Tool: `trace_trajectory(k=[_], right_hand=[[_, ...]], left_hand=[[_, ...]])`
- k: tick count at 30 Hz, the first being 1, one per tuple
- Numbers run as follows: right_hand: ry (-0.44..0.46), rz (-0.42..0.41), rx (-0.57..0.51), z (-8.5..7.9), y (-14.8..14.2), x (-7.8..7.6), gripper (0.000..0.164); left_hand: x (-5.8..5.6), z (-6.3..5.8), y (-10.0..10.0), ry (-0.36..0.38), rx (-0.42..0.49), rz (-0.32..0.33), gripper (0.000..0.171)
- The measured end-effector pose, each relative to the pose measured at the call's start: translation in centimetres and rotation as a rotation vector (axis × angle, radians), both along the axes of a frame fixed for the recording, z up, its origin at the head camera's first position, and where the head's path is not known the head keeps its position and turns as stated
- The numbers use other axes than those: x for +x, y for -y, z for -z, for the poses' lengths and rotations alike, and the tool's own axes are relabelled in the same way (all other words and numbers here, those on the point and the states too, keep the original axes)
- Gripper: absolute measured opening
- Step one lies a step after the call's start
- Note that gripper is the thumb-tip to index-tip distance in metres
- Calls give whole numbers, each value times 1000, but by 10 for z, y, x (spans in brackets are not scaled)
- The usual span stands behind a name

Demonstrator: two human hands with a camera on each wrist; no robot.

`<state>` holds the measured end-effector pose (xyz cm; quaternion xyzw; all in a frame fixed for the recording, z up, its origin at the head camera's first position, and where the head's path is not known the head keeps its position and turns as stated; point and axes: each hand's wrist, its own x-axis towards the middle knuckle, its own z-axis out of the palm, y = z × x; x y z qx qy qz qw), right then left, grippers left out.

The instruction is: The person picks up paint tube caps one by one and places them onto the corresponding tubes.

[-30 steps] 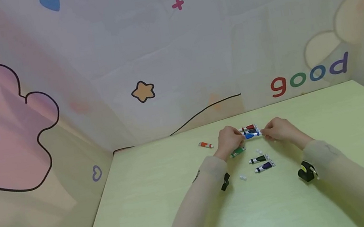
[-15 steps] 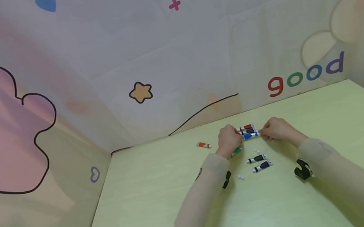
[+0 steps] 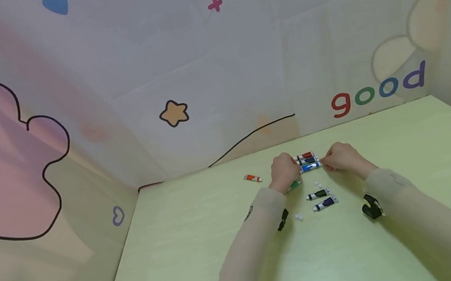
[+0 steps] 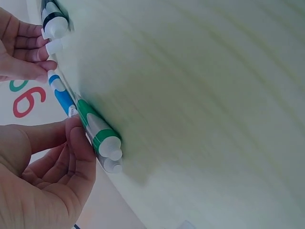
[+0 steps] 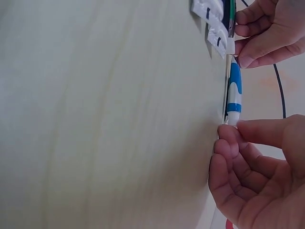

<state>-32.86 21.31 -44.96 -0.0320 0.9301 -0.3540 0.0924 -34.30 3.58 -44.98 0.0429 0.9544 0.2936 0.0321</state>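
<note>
The blue tube (image 3: 311, 167) lay between the hands, the left hand (image 3: 284, 172) pinching one end and the right hand (image 3: 341, 157) the other. The left wrist view showed the white cap (image 4: 109, 147) of the green tube (image 4: 96, 126), hidden in the head view; only the head view showed the orange tube (image 3: 252, 178).

Right hand (image 5: 255, 172), blue-and-white tube (image 5: 234, 89) (tip pinched)
</note>
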Motion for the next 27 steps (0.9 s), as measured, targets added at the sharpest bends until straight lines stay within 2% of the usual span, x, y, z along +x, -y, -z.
trace_trajectory(k=[4,9,17,20,24,27], right_hand=[[-8,11,3,1,-1,-1,32],[3,13,3,3,-2,-3,33],[13,27,7,3,-1,-2,34],[16,33,9,2,-1,-1,33],[10,34,9,2,0,-1,33],[10,31,14,1,-1,-1,33]], left_hand=[[0,-2,-1,5,14,9,31],[1,-2,0,10,23,10,28],[1,1,1,23,45,24,46],[0,2,1,13,32,21,38],[0,-1,2,2,8,16,18],[0,-4,4,-7,6,21,11]])
